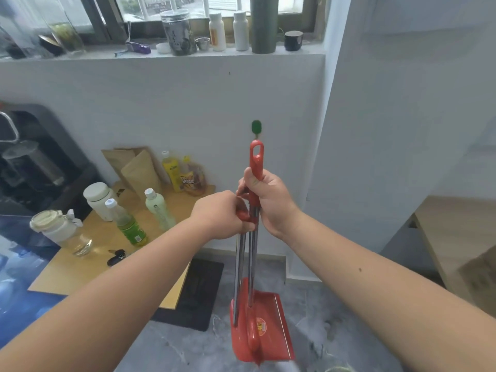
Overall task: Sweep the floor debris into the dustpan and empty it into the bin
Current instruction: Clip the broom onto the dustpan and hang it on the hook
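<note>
Grey marbled floor (pixel 308 312) meets a white wall; on the wooden worktop (pixel 80 267) stand bottles of green drink (pixel 128 224) and a glass jar (pixel 64 232) holding clear liquid. Both hands grip upright handles: left hand (pixel 222 214) closed on one, right hand (pixel 271 202) on the red-topped one. Below them is the red dustpan (pixel 264 326).

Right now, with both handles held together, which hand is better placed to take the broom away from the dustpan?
Probably the right hand: it already grips the taller red handle, apparently the broom's. The left hand holds the shorter handle, apparently leading to the dustpan.
</note>
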`<move>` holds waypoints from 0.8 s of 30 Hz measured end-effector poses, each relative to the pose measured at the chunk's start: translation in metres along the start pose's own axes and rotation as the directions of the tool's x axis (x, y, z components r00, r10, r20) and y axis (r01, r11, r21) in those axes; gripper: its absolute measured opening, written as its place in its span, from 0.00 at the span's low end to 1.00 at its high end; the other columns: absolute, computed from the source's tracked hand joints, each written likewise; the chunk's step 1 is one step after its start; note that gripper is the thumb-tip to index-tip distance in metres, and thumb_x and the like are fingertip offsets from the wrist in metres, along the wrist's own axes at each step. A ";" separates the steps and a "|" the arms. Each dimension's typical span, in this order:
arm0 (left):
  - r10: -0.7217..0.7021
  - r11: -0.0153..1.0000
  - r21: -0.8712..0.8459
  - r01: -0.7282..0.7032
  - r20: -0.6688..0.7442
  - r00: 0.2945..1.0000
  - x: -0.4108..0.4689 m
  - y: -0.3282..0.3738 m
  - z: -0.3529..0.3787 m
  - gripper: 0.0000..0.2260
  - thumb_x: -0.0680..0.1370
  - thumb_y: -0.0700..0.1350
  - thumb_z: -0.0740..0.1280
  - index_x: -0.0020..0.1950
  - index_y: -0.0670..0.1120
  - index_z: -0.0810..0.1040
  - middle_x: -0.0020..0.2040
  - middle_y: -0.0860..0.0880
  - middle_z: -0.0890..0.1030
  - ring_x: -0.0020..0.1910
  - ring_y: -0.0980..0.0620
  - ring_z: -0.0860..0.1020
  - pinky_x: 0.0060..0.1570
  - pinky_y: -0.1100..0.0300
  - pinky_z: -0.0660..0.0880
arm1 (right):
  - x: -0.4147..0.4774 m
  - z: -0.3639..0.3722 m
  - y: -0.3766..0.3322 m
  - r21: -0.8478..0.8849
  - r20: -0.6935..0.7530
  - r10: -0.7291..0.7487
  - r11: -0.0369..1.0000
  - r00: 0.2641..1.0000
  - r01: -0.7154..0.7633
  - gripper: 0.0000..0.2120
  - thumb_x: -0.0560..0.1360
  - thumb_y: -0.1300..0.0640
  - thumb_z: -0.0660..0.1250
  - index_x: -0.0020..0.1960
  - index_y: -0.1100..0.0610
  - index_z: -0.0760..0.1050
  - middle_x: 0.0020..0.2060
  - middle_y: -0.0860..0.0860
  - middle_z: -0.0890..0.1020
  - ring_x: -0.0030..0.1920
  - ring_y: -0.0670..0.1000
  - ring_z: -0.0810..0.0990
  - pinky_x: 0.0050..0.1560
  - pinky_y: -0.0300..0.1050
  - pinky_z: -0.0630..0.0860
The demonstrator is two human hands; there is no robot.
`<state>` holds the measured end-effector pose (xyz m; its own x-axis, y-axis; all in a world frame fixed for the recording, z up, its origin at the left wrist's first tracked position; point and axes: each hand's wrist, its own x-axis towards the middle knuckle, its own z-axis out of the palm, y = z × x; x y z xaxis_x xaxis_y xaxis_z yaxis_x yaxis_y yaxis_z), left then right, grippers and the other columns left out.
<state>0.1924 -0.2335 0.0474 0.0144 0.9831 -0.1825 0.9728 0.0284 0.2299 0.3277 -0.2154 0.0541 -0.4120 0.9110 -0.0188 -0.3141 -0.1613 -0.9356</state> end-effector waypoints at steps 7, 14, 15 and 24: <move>-0.007 0.997 -0.074 0.009 0.022 1.000 0.063 -0.021 0.012 0.17 0.69 0.69 0.67 0.44 0.58 0.85 0.33 0.61 0.85 0.35 0.61 0.82 0.42 0.55 0.84 | 0.061 -0.013 0.020 -0.064 -0.068 0.051 0.996 0.996 -0.055 0.14 0.78 0.46 0.67 0.44 0.57 0.75 0.36 0.52 0.75 0.33 0.50 0.71 0.35 0.42 0.72; 0.067 0.991 -0.124 -0.049 0.143 0.987 0.143 -0.060 0.011 0.17 0.70 0.67 0.69 0.39 0.56 0.86 0.32 0.64 0.84 0.34 0.63 0.82 0.45 0.55 0.84 | 0.132 -0.012 0.034 -0.071 -0.192 0.051 0.995 0.980 -0.066 0.28 0.62 0.36 0.75 0.47 0.58 0.78 0.34 0.52 0.73 0.33 0.49 0.70 0.36 0.42 0.71; 0.076 0.990 -0.127 -0.057 0.150 0.986 0.155 -0.066 0.011 0.17 0.71 0.67 0.69 0.39 0.55 0.86 0.32 0.63 0.84 0.34 0.63 0.81 0.45 0.55 0.83 | 0.145 -0.011 0.036 -0.054 -0.204 0.048 0.997 0.978 -0.060 0.31 0.59 0.34 0.77 0.47 0.58 0.78 0.34 0.52 0.74 0.32 0.49 0.71 0.36 0.42 0.71; 0.129 0.976 -0.200 -0.081 0.238 0.963 0.249 -0.093 0.026 0.20 0.70 0.68 0.68 0.42 0.53 0.86 0.36 0.59 0.86 0.37 0.57 0.84 0.46 0.55 0.83 | 0.227 -0.022 0.060 0.004 -0.397 0.050 0.999 0.917 -0.053 0.36 0.51 0.33 0.81 0.48 0.58 0.82 0.31 0.49 0.77 0.33 0.47 0.76 0.36 0.39 0.72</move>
<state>0.1112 0.0043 -0.0442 0.1941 0.9070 -0.3738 0.9024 -0.0156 0.4307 0.2343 -0.0094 -0.0144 -0.0543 0.9775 -0.2040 -0.2958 -0.2109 -0.9317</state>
